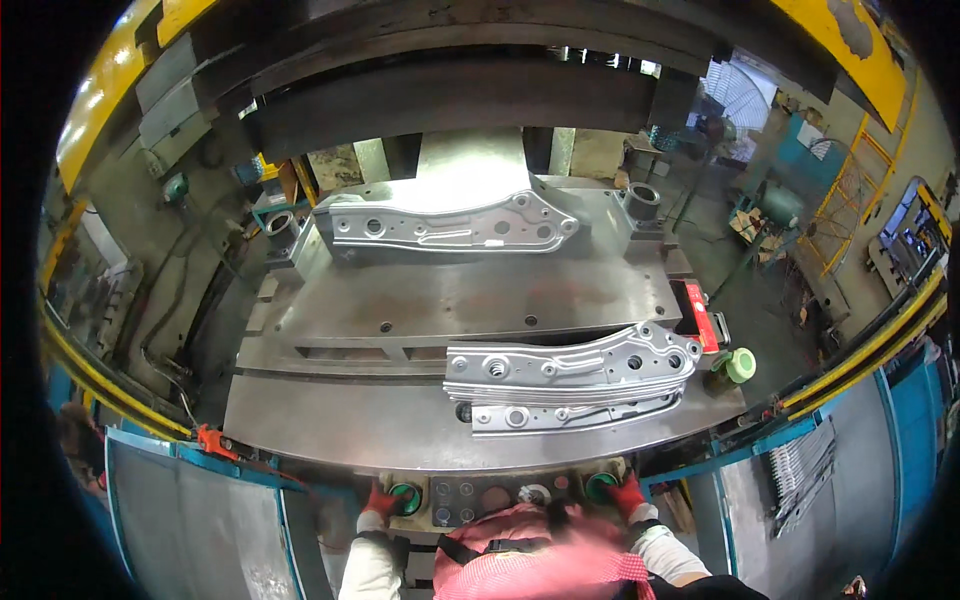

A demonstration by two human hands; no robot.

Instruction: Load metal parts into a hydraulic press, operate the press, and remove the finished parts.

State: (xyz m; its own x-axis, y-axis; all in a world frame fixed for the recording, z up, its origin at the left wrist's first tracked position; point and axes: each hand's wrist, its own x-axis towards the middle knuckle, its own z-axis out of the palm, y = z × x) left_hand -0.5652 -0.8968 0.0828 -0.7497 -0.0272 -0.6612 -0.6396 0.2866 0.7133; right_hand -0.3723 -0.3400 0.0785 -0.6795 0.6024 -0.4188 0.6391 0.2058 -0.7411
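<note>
My left hand [379, 500], in a red glove, rests at the left end of the control panel beside a round green push button [405, 499]. Its fingers look spread, with part of the hand against the button's rim. At the other end, my right hand [628, 496], also red-gloved, is beside a second green push button [601, 487], fingers apart. Neither holds a loose part. On the press die [460, 290] farther off lies a long pressed metal bracket [450, 224] with round holes. Several similar brackets [570, 372] are stacked on the near right of the press bed [330, 425].
The dark upper press ram [450, 100] spans above the die. Guide posts [283, 232] stand at its back corners. A red box [700, 315] and a green-capped bottle [738, 366] sit right of the stack. More metal parts [803, 470] lie on the right-hand table.
</note>
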